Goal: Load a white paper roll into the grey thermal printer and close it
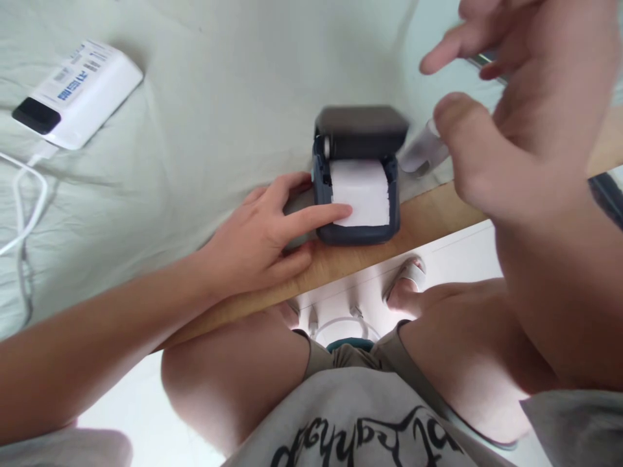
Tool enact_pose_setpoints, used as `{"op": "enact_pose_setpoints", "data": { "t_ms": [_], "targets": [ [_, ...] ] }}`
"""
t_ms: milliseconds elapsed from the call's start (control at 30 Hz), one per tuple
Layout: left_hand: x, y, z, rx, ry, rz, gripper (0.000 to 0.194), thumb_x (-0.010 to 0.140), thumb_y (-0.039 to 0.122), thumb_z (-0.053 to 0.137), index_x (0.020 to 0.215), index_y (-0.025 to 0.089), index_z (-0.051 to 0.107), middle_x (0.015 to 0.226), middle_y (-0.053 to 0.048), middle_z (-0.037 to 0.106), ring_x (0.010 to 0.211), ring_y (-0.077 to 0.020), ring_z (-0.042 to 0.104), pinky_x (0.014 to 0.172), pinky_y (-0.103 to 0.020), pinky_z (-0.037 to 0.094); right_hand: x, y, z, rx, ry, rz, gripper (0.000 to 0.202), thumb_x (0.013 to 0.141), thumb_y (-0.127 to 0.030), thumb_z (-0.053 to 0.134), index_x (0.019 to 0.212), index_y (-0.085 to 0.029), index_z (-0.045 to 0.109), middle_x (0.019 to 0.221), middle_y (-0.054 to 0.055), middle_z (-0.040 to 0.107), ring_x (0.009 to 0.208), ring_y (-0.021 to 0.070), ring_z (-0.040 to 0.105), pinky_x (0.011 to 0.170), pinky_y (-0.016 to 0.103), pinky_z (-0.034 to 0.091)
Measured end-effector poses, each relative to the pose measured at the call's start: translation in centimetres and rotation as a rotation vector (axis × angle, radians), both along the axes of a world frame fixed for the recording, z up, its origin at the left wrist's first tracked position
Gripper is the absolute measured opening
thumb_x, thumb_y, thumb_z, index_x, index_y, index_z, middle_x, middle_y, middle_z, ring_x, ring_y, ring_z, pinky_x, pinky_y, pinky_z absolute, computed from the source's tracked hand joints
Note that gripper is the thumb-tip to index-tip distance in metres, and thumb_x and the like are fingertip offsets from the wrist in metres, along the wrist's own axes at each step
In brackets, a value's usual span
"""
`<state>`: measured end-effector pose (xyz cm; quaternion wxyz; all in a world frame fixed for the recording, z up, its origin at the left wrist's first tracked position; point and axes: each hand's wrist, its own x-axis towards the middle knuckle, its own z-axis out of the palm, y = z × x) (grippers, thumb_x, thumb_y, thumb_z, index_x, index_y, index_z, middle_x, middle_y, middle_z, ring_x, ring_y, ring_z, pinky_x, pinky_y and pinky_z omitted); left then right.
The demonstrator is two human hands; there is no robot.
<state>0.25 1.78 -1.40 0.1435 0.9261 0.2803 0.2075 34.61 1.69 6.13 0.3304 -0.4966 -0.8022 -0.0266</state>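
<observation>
A small dark blue printer with its lid raised sits near the wooden edge. Inside it lies white paper, its loose end toward me. My left hand rests at the printer's left side with fingers spread; one fingertip touches the paper. My right hand, slightly blurred, is raised to the right of the printer with fingers apart and nothing visible in them. Beside its thumb is a whitish, rounded object, partly hidden by the hand; I cannot tell its kind.
A white device with a black end and a printed label lies at upper left, a white cable attached. Pale green cloth covers the surface, bordered by a wooden edge. Behind my right fingers, an object is mostly hidden.
</observation>
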Motion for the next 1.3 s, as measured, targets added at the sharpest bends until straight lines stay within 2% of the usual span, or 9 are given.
{"op": "enact_pose_setpoints", "data": {
  "t_ms": [100,200,300,633,767,933,1033,1133,1300],
  "targets": [
    [0.1,-0.1,0.1,-0.006,0.008,0.000,0.075,0.116,0.024,0.067,0.185,0.053,0.067,0.191,-0.010,0.062,0.165,-0.0434,0.075,0.138,-0.067,0.068,0.6,-1.8,-0.1,0.036,-0.125,0.061,0.057,0.112,-0.015,0.057,0.160,-0.037,0.078,0.138,0.003,0.088,0.125,0.0242,0.090,0.120,0.049,0.075],
    [0.3,-0.2,0.3,0.005,-0.013,-0.005,0.075,0.117,0.023,0.066,0.186,0.051,0.065,0.190,-0.012,0.064,0.166,-0.0437,0.076,0.137,-0.068,0.069,1.6,-2.7,-2.0,0.003,-0.191,0.158,0.070,0.113,-0.011,0.057,0.171,-0.046,0.074,0.134,0.002,0.087,0.112,0.0202,0.088,0.099,0.040,0.074],
    [0.6,-0.5,0.7,-0.029,0.040,0.032,0.080,0.118,0.027,0.061,0.196,0.041,0.052,0.187,-0.014,0.066,0.160,-0.0420,0.079,0.135,-0.067,0.071,2.2,-2.9,-4.1,0.045,-0.158,0.214,0.072,0.112,-0.011,0.059,0.175,-0.042,0.075,0.131,0.003,0.086,0.105,0.0201,0.086,0.085,0.036,0.068],
    [0.0,0.2,1.5,-0.116,0.102,0.036,0.099,0.119,0.047,0.057,0.208,0.024,0.022,0.190,-0.015,0.069,0.166,-0.0440,0.078,0.138,-0.065,0.070,1.8,-3.1,-5.9,0.111,-0.196,0.146,0.066,0.116,-0.013,0.059,0.174,-0.038,0.075,0.117,0.003,0.084,0.097,0.0206,0.081,0.081,0.038,0.058],
    [0.1,0.1,0.8,-0.030,0.077,0.081,0.093,0.118,0.044,0.059,0.203,0.016,0.031,0.190,-0.021,0.068,0.169,-0.0456,0.074,0.141,-0.064,0.068,2.5,-2.8,-5.0,0.101,-0.155,0.180,0.067,0.108,-0.012,0.064,0.170,-0.033,0.076,0.125,0.005,0.088,0.109,0.0224,0.087,0.091,0.040,0.071],
    [0.4,-0.1,0.5,-0.037,0.086,0.058,0.090,0.117,0.045,0.060,0.201,0.020,0.040,0.190,-0.021,0.067,0.165,-0.0455,0.077,0.139,-0.060,0.068,3.1,-3.2,-3.3,0.124,-0.061,0.048,0.053,0.111,-0.018,0.064,0.156,-0.038,0.083,0.120,0.006,0.087,0.120,0.0293,0.089,0.097,0.046,0.072],
    [0.4,-0.1,-0.1,0.018,0.026,0.089,0.091,0.116,0.047,0.057,0.201,0.020,0.041,0.188,-0.020,0.068,0.162,-0.0450,0.078,0.137,-0.060,0.069,2.6,-3.6,-3.3,-0.036,-0.090,0.096,0.060,0.109,-0.018,0.067,0.165,-0.038,0.071,0.126,0.002,0.089,0.097,0.0208,0.086,0.085,0.039,0.071],
    [0.4,0.0,-0.7,0.000,0.007,0.095,0.094,0.116,0.050,0.060,0.203,0.021,0.041,0.190,-0.021,0.065,0.164,-0.0465,0.076,0.140,-0.060,0.068,1.8,-3.5,-4.3,-0.261,-0.040,0.177,0.077,0.108,-0.021,0.064,0.182,-0.036,0.048,0.101,-0.006,0.080,0.064,0.0134,0.066,0.060,0.030,0.053],
    [0.5,0.2,-0.1,-0.073,-0.027,0.074,0.097,0.110,0.048,0.068,0.201,0.027,0.044,0.193,-0.017,0.060,0.172,-0.0459,0.070,0.145,-0.060,0.066,0.7,-2.9,-5.9,-0.380,0.044,0.123,0.094,0.105,-0.010,0.048,0.192,-0.042,0.031,0.100,-0.005,0.072,0.069,0.0137,0.065,0.062,0.029,0.050]
  ]
}}
